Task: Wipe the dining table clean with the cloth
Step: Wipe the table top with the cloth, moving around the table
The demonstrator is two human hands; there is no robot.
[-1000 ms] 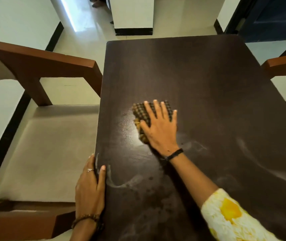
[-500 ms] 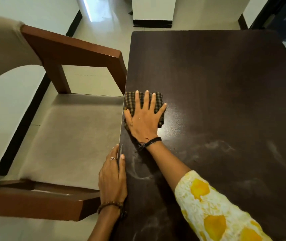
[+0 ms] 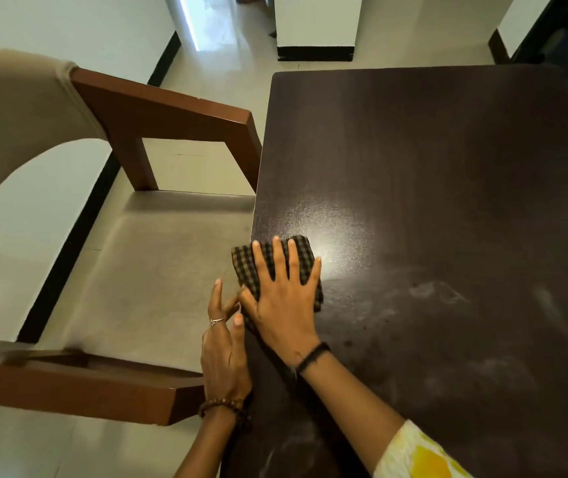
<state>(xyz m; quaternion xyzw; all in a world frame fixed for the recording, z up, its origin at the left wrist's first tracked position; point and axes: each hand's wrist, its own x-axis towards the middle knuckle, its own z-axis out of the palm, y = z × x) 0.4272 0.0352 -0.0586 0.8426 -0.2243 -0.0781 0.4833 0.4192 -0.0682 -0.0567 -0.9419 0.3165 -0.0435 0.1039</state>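
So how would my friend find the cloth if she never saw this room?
Find the big dark table beside the chair. Follow its left edge toward the person, to where the right hand lies flat. The cloth is under that hand, sticking out past the edge, the only checked brown-and-black thing there.

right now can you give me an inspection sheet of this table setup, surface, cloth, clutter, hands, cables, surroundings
surface: dark table with pale dusty smears on the near and right part; glare patch just beyond the cloth
job's things: checked cloth folded flat at the table's left edge, its left corner overhanging
clutter: nothing seen
hands: right hand pressed flat on the cloth, fingers spread; left hand at the table edge just below the cloth, fingers straight, holding nothing
cables: nothing seen
surroundings: beige chair with brown wooden arms against the table's left side; pale tiled floor, white walls with black skirting
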